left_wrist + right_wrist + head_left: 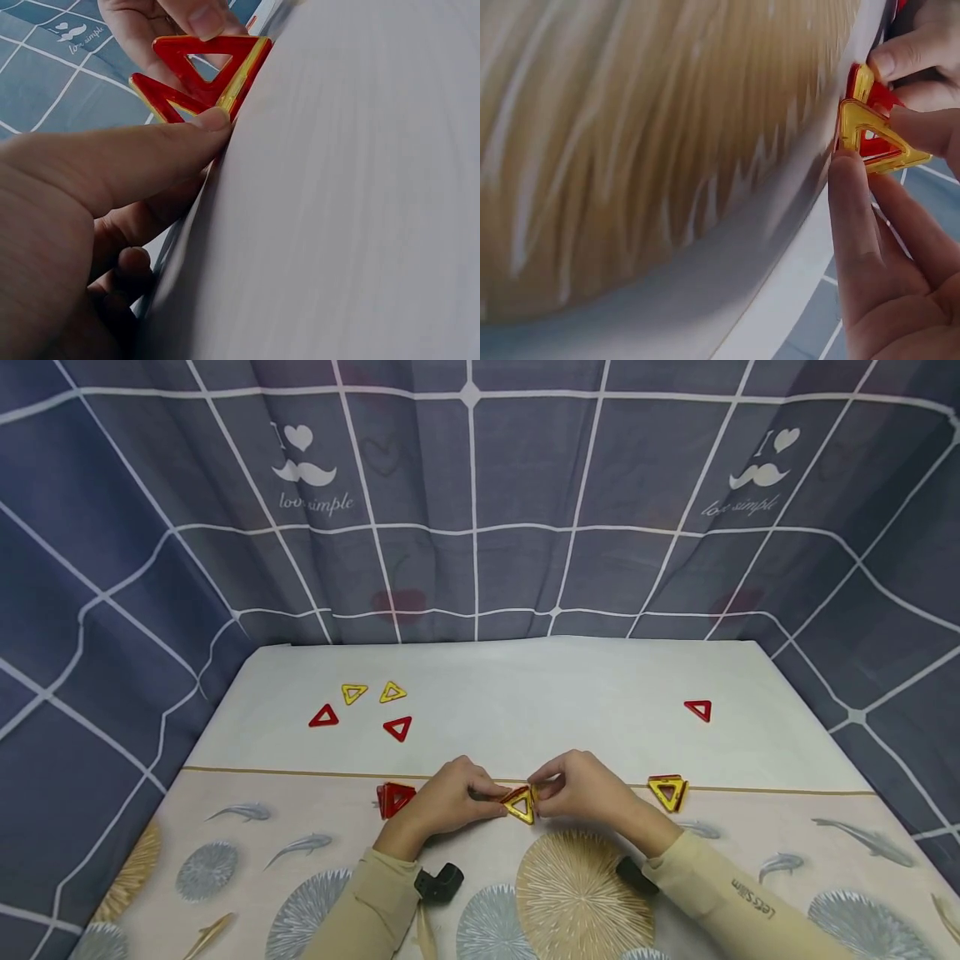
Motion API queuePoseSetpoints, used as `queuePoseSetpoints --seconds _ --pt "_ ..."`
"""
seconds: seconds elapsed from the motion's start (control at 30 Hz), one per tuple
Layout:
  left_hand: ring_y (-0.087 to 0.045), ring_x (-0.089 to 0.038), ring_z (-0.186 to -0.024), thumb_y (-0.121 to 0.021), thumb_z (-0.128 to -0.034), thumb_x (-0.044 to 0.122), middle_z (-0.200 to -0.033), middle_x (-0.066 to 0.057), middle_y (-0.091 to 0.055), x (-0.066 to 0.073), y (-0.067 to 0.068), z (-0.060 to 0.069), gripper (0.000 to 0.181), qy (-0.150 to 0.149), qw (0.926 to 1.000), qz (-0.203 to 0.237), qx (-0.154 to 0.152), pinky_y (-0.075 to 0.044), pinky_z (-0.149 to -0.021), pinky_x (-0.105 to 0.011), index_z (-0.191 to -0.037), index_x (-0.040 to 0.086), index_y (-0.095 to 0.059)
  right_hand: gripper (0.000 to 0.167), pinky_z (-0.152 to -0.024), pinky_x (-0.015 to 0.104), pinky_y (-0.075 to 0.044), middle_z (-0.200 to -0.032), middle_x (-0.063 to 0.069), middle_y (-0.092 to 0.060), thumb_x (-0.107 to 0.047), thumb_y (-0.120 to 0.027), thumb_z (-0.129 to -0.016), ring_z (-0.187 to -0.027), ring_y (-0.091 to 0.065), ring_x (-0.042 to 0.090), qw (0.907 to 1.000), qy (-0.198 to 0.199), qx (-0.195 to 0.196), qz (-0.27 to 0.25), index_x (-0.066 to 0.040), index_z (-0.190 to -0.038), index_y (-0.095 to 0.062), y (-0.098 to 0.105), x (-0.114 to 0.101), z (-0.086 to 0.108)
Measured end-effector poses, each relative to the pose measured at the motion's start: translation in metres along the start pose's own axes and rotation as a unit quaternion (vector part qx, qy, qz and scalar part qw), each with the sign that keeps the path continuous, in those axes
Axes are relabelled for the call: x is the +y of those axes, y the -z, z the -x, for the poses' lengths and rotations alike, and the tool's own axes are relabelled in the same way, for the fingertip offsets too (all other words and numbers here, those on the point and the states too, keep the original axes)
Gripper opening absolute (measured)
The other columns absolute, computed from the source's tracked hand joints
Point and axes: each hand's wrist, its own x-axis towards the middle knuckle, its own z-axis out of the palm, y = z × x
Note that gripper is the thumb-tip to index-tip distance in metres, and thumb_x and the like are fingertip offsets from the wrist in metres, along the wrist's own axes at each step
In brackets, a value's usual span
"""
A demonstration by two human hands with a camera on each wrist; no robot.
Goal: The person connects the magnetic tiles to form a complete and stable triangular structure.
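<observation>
Red and yellow triangular frame tiles (530, 807) are held between both hands, just above the front part of the table. My left hand (452, 797) pinches one side of them between thumb and fingers. From the other side my right hand (581, 785) pinches a yellow triangle (855, 112), seen clearly in the right wrist view. In the left wrist view a red triangle (176, 49) with yellow behind its edge stands tilted against another; the fingertips of both hands are on the pieces. Whether the pieces are joined, I cannot tell.
A red triangle stack (386, 800) lies beside the left forearm, and a yellow-and-red stack (678, 795) right of the right hand. Loose yellow triangles (393, 698) and red triangles (323, 724) lie back left, one red triangle (707, 710) back right. A grid-patterned curtain (517, 568) surrounds the table.
</observation>
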Motion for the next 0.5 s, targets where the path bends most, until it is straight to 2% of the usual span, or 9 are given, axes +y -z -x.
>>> queuePoseSetpoints --seconds 0.27,0.5 --pt "-0.051 -0.008 -0.081 -0.083 -0.0853 0.022 -0.085 0.019 -0.069 0.0011 -0.0006 0.0010 0.022 0.007 1.0000 0.003 0.006 -0.042 -0.071 -0.030 -0.107 0.018 -0.081 0.027 -0.066 0.026 -0.056 -0.094 0.006 -0.074 -0.003 -0.080 -0.078 -0.075 -0.069 0.010 0.9995 -0.022 0.021 0.002 0.001 -0.105 -0.076 -0.0057 -0.0006 0.0054" --pt "-0.053 -0.007 -0.084 -0.087 -0.0802 0.023 -0.085 0.018 -0.071 0.0028 -0.0004 0.0014 0.019 -0.002 0.9998 0.016 0.007 -0.043 -0.073 -0.030 -0.099 0.019 -0.083 0.029 -0.068 0.026 -0.056 -0.094 0.006 -0.075 -0.004 -0.081 -0.082 -0.079 -0.070 0.012 0.9997 -0.013 0.012 -0.017 0.004 -0.109 -0.075 -0.0059 0.0008 0.0073"
